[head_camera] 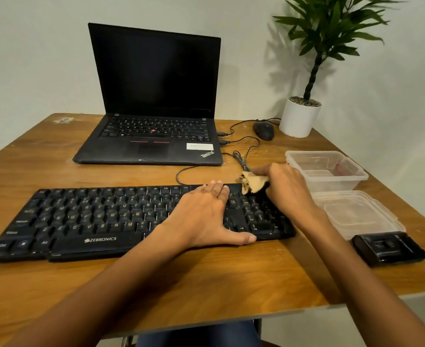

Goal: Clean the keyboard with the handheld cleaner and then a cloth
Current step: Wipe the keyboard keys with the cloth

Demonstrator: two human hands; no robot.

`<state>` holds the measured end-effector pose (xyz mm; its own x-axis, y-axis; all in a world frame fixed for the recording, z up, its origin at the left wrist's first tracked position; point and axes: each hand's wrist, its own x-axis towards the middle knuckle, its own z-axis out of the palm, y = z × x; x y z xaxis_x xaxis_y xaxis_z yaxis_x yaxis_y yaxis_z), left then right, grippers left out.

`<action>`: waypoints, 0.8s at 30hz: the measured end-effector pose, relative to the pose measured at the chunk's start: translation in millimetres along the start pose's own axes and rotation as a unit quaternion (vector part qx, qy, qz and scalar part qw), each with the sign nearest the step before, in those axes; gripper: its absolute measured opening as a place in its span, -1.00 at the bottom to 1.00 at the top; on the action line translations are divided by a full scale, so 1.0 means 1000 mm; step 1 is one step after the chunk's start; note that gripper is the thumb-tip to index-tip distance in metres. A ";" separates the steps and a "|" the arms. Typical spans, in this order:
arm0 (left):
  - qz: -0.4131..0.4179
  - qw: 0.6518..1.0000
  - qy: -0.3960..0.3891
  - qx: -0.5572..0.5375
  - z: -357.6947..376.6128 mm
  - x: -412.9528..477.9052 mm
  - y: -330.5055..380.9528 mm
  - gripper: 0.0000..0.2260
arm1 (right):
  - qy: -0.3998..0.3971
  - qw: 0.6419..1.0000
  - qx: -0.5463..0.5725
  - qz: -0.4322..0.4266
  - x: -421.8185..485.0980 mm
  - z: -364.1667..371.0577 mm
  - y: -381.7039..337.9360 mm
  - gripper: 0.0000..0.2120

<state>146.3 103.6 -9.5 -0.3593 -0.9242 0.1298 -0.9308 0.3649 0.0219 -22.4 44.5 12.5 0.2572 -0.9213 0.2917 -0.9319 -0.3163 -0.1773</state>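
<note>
nearest me, at the lower right of the frame, the black handheld cleaner (388, 247) lies on the wooden table (206, 284), apart from both hands. so i judge its pass finished and the cloth stage under way. my left hand (206, 216) lies flat with fingers straight, pressing the right-centre of the black keyboard (93, 216) to steady it, thumb along the front edge. at the keyboard's far right corner, my right hand (286, 189) curls its fingers round a bunched tan cloth (252, 184) that touches the top of the number pad. i guess the long stretch of keys to the left remains to wipe, though nothing shows which are done. the keyboard's front reads "zebronics". at the right sit a clear lid (356, 214) and a clear tub (326, 171). farther back, the open laptop (154, 96) reads "thinkpad"; its white sticker is too small to read.
</note>
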 end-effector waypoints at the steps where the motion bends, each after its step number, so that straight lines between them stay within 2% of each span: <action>1: -0.002 1.000 0.001 0.000 0.000 0.000 0.000 0.03 | -0.006 1.000 0.014 -0.002 -0.001 0.002 -0.002 -0.48; 4: -0.005 1.000 -0.002 0.006 0.001 0.003 -0.002 0.04 | -0.021 1.000 0.009 -0.012 -0.019 0.002 -0.002 -0.43; 9: -0.001 1.000 -0.012 0.019 0.001 0.004 -0.002 0.04 | -0.107 0.991 0.074 -0.005 -0.043 -0.031 0.011 -0.60; 13: -0.002 1.000 -0.017 0.022 0.001 0.003 -0.002 0.03 | -0.035 0.994 0.106 0.019 -0.028 -0.017 0.009 -0.50; 18: -0.008 1.000 -0.019 0.019 0.000 0.004 -0.001 0.07 | -0.029 0.996 0.084 -0.017 -0.055 -0.008 0.002 -0.43; 22: -0.006 1.000 -0.019 0.021 0.000 0.003 0.000 0.09 | -0.117 0.984 0.124 -0.044 -0.083 -0.037 0.013 -0.58; 24: -0.003 1.000 -0.022 0.022 -0.001 0.003 0.001 0.08 | -0.112 0.982 0.142 -0.056 -0.079 -0.042 0.009 -0.64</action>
<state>144.8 101.0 -7.8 -0.3556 -0.9306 0.0863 -0.9346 0.3552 -0.0207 -61.8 123.6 27.6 0.4343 -0.8933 0.1156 -0.7940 -0.4402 -0.4192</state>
